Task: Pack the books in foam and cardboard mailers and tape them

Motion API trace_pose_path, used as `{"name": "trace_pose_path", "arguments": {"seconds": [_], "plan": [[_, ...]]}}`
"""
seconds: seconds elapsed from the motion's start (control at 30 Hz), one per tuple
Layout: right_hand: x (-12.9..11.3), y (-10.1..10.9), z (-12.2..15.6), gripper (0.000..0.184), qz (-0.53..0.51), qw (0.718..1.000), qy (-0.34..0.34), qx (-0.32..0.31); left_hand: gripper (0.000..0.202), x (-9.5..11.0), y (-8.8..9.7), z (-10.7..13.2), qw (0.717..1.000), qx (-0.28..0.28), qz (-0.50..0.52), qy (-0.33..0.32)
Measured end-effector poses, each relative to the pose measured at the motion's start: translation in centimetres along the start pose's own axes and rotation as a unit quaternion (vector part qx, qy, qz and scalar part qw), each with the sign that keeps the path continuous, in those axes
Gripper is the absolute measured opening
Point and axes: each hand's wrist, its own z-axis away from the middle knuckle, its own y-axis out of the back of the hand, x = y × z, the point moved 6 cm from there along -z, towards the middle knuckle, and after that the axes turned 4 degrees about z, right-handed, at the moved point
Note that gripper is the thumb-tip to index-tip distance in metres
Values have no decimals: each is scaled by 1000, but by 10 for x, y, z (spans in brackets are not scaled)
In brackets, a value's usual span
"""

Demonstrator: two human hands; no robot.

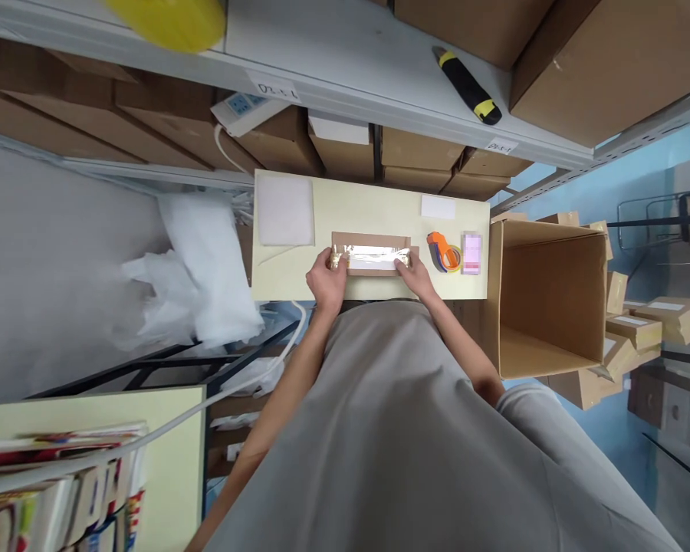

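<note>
On a pale yellow table lies a flat brown cardboard piece. A long shiny item wrapped in clear film lies across it. My left hand is closed on the item's left end, where a small gold part shows. At the right end, my right hand grips the same item. Both hands are at the table's near edge.
An orange tape dispenser and a pink packet lie right of the hands; a white foam sheet and a white label lie farther back. An open cardboard box stands right. White wrapping is piled left. A shelf above holds a black-yellow knife.
</note>
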Motion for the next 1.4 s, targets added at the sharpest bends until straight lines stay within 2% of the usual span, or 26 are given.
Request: {"name": "trace_pose_path", "arguments": {"seconds": [0.07, 0.17, 0.23, 0.3, 0.37, 0.43, 0.53, 0.67, 0.77, 0.93, 1.03, 1.23, 1.33, 1.4], "plan": [[-2, -16, -1, 80, -1, 1000, -26, -3, 57, 9, -5, 0, 999, -12, -37, 3], [-4, -26, -9, 99, 74, 996, -51, 21, 86, 20, -18, 1, 996, -18, -86, -2], [-5, -26, -16, 101, 134, 989, -35, 47, 100, 22, -25, 0, 996, -8, -94, -11], [-4, -23, -20, 91, 174, 982, -3, 76, 92, 17, -26, -3, 998, 9, -62, -19], [1, -19, -22, 78, 183, 978, 27, 93, 70, 6, -23, -7, 1000, 23, -1, -19], [9, -15, -23, 73, 166, 981, 42, 94, 54, -6, -19, -12, 998, 26, 63, -4], [20, -7, -26, 71, 118, 987, 59, 93, 43, -19, -14, -20, 989, 14, 140, 36], [22, 10, -31, 63, 73, 983, 90, 140, 36, -22, -6, -29, 979, 21, 192, 68], [13, 18, -31, 58, 54, 983, 108, 140, 27, -15, 6, -32, 984, 22, 171, 41], [-9, 35, -21, 48, 28, 976, 159, 149, 28, -4, 35, -35, 980, 51, 184, -60], [-6, 34, -20, 36, 20, 981, 147, 126, 25, -18, 33, -34, 980, 33, 190, -39], [38, 5, -22, 21, 54, 998, 26, 22, 30, -80, -8, -15, 971, -85, 186, 124], [50, 5, -33, 20, 48, 999, 5, 4, 28, -96, -15, -14, 966, -83, 198, 148], [50, 11, -47, 22, 35, 999, 3, 19, 36, -96, -14, -24, 965, -58, 209, 145]]}}
